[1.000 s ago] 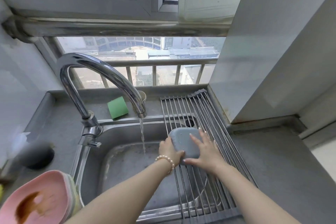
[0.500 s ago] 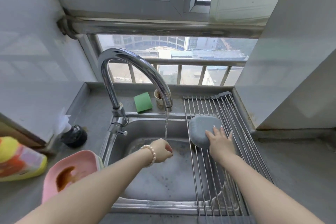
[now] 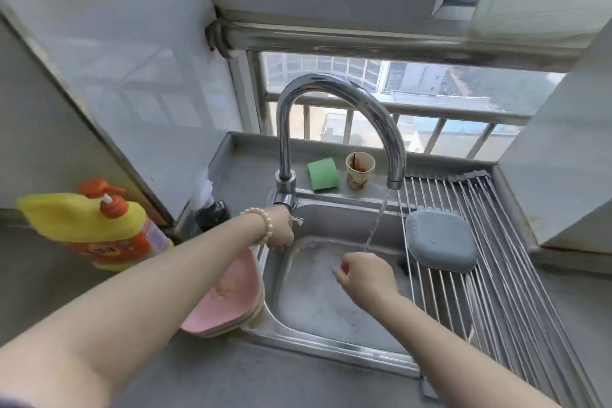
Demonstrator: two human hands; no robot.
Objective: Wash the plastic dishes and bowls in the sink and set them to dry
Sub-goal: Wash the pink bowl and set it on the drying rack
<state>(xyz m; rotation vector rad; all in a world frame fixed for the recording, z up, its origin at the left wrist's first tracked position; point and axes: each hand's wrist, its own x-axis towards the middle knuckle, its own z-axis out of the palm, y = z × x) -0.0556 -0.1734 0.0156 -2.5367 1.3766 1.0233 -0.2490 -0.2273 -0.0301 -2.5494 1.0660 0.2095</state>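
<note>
sink basin (image 3: 331,315) lies open below; faucet (image 3: 357,109) arches overhead, rack (image 3: 496,258) covers its right.

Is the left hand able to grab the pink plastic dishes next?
Probably yes. The left hand is at the tap lever, and the stacked pink plastic dishes sit on the counter just below its forearm, beside the steel sink. Nothing lies on top of them.
</note>
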